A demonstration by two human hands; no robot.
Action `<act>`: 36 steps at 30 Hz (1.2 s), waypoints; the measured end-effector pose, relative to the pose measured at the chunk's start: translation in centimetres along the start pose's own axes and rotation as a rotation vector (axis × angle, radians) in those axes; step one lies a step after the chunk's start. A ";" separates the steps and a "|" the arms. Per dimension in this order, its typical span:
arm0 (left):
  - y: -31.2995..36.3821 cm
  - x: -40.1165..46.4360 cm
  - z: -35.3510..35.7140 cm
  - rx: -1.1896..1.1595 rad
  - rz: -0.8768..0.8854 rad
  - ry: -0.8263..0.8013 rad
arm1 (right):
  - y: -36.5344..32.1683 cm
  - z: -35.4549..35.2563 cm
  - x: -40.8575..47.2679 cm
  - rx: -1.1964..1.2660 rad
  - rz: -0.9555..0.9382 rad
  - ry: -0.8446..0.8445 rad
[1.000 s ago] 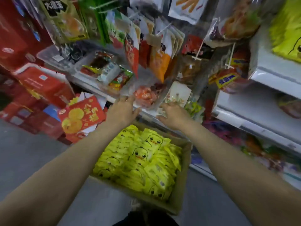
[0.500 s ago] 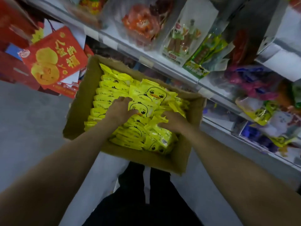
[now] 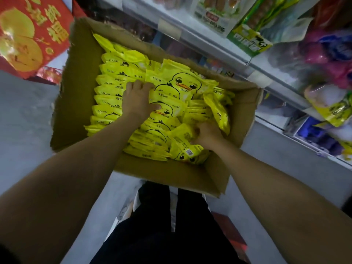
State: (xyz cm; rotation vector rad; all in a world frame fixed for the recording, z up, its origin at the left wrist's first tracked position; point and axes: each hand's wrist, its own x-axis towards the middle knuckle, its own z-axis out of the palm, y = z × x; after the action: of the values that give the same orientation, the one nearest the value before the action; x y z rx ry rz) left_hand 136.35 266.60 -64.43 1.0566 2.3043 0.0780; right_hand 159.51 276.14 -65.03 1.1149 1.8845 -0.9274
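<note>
An open cardboard box (image 3: 76,96) on the floor is packed with several yellow duck-print packets (image 3: 114,80). My left hand (image 3: 136,100) lies in the middle of the box, fingers and thumb curled round a small stack of duck packets (image 3: 171,96). My right hand (image 3: 206,133) digs into the packets at the box's right side, its fingers buried among them and curled round a packet (image 3: 182,134). The fingertips are hidden.
White shelves (image 3: 205,40) with hanging snack bags run along the top right. A red gift box with gold print (image 3: 28,35) stands at the upper left. Grey floor (image 3: 22,115) lies to the left. My dark-trousered legs (image 3: 167,225) stand just below the box.
Both hands dropped from the shelf edge into the box. The view tilted down and drew closer. My left hand now grips packets and the right one has pushed deeper.
</note>
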 end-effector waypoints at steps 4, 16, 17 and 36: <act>0.1 0.2 -0.4 0.039 0.006 -0.061 | -0.3 -0.1 -0.7 0.226 -0.012 0.003; -4.9 -2.6 -2.4 -0.663 -0.131 0.082 | -4.8 2.0 -0.5 0.445 -0.054 -0.101; -5.3 -2.8 -2.3 -0.682 -0.146 0.071 | -5.2 2.1 -0.5 0.444 -0.051 -0.121; -4.0 -8.4 -4.1 -0.875 -0.368 -0.191 | -6.7 0.6 -3.5 0.811 0.058 -0.069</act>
State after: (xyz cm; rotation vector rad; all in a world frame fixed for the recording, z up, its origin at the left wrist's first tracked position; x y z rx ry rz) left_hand 135.72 258.69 -58.10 0.1824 1.9175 0.7240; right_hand 154.74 271.95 -60.87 1.5463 1.4143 -1.7463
